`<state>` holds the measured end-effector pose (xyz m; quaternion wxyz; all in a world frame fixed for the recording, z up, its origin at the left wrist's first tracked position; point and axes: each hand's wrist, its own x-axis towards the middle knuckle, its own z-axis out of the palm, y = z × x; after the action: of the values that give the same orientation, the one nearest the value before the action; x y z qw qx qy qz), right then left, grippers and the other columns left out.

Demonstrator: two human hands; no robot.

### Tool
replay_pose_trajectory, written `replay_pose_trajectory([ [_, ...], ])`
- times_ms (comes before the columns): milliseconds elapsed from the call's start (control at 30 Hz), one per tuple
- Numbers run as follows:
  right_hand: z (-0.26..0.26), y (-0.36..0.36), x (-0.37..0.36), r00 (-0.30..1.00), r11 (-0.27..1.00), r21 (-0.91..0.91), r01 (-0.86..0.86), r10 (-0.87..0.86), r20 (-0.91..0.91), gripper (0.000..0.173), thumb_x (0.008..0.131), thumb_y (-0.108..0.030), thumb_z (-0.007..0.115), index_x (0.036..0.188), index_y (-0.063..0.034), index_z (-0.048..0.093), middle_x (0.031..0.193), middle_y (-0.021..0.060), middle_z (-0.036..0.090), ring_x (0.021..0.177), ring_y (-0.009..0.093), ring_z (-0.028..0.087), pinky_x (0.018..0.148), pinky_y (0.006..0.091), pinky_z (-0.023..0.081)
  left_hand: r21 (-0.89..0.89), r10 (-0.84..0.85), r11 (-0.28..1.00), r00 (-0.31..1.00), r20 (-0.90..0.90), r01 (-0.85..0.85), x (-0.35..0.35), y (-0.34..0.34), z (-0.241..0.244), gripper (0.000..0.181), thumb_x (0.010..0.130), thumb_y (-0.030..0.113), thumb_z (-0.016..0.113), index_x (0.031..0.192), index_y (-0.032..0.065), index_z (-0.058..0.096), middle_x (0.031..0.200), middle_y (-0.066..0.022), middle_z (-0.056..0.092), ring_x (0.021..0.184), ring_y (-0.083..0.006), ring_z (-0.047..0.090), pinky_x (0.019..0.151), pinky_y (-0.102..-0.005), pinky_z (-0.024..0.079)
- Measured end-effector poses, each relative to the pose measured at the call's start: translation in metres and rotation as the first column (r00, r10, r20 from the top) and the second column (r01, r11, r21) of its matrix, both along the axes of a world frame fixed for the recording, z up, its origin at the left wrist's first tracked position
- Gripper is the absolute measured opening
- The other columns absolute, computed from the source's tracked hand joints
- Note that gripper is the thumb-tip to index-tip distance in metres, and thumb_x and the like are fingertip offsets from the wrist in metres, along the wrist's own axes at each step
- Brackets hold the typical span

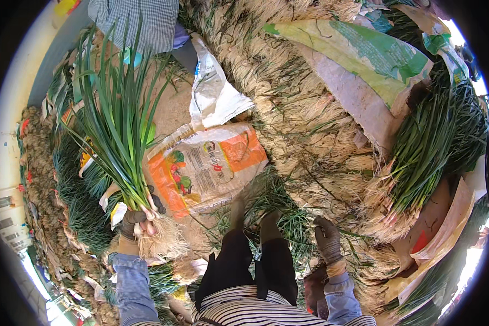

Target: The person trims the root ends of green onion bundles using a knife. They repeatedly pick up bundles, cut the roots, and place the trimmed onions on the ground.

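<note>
My gloved left hand (133,220) grips a bunch of green onions (124,150) just above its white bulbs. The long green leaves point away from me, and the shaggy pale roots hang on the near side of the hand. My gloved right hand (327,240) is held to the right of my legs, above loose green leaves (293,224), with its fingers bent and no object seen in it. A printed orange and white woven sack (208,171) lies flat on the ground between the bunch and the root pile.
A long heap of onions with roots outward (301,110) runs beside me. More green onions (424,155) lie at the right under a green and yellow sack (362,57). A person in checked clothing (136,24) is at the top left. Stacked bunches (81,203) line the left.
</note>
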<state>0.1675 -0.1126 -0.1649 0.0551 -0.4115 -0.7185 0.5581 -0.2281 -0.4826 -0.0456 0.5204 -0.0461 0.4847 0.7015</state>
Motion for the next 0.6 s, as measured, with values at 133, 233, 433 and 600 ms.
replay_pose_trajectory([
  [133,-0.056,-0.038,0.019,0.974,0.996,-0.084,-0.03,0.048,0.221,0.02,0.082,0.001,0.055,0.1,-0.0007,0.064,0.097,0.0141,0.065,0.09,0.024,0.063,0.08,0.0318,0.049,-0.279,0.015,0.96,0.998,-0.067,-0.033,-0.021,-0.02,-0.129,0.048,0.068,0.005,0.076,0.111,0.0036,0.054,0.082,-0.009,0.064,0.055,-0.0232,0.065,0.047,-0.0327,0.054],
  [233,-0.125,-0.068,0.037,0.928,0.993,-0.095,-0.072,0.102,0.36,0.018,0.083,-0.001,0.057,0.099,-0.0025,0.064,0.094,0.0129,0.066,0.087,0.025,0.064,0.077,0.0321,0.05,-0.358,-0.059,0.933,0.997,-0.048,0.038,-0.026,-0.047,-0.285,0.046,0.068,0.008,0.077,0.107,0.0046,0.054,0.08,-0.0063,0.063,0.054,-0.0207,0.063,0.044,-0.0315,0.053],
  [433,-0.214,-0.104,0.005,0.793,0.941,-0.161,-0.296,0.336,0.508,0.013,0.086,-0.004,0.058,0.097,-0.0029,0.064,0.089,0.0113,0.064,0.082,0.021,0.062,0.071,0.0307,0.049,-0.499,-0.081,0.85,0.979,0.188,0.166,0.029,-0.12,-0.604,0.03,0.077,0.006,0.062,0.106,-0.0018,0.06,0.08,-0.0153,0.068,0.054,-0.0269,0.064,0.053,-0.0314,0.052],
  [600,-0.252,-0.11,0.046,0.734,0.937,-0.114,-0.329,0.33,0.594,0.015,0.084,-0.002,0.059,0.098,-0.003,0.064,0.094,0.0092,0.064,0.083,0.019,0.061,0.072,0.0296,0.049,-0.479,0.108,0.875,0.936,0.336,0.071,0.109,-0.135,-0.696,0.031,0.073,0.002,0.066,0.104,-0.0021,0.062,0.078,-0.0099,0.067,0.059,-0.0222,0.064,0.057,-0.0294,0.052],
])
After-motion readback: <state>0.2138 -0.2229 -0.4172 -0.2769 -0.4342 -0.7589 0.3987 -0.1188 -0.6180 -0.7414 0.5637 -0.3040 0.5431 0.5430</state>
